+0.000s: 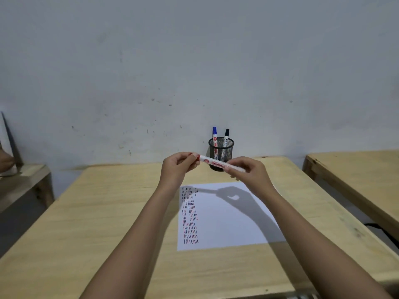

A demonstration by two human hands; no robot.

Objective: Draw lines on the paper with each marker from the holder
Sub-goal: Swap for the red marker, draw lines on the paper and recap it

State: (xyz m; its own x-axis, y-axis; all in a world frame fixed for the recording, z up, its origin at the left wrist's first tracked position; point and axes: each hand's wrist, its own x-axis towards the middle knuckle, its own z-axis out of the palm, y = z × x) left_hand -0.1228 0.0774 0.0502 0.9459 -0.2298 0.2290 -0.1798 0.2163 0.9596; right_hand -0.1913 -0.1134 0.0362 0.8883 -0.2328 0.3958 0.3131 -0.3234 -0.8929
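A white marker with red print (213, 162) is held level above the far end of the paper. My left hand (180, 169) pinches its red cap end, and my right hand (248, 172) grips the barrel's other end. The white paper (228, 225) lies on the wooden table (108, 212), with several rows of short black and red strokes down its left side. Behind the hands stands a black mesh holder (221, 151) with a blue-capped marker (214, 134) and a black-capped marker (226, 137) upright in it.
A grey wall runs right behind the table. A second wooden table (356, 169) stands to the right across a narrow gap, where a black cable (375, 226) lies on the floor. A lower wooden bench (26, 180) sits at the left.
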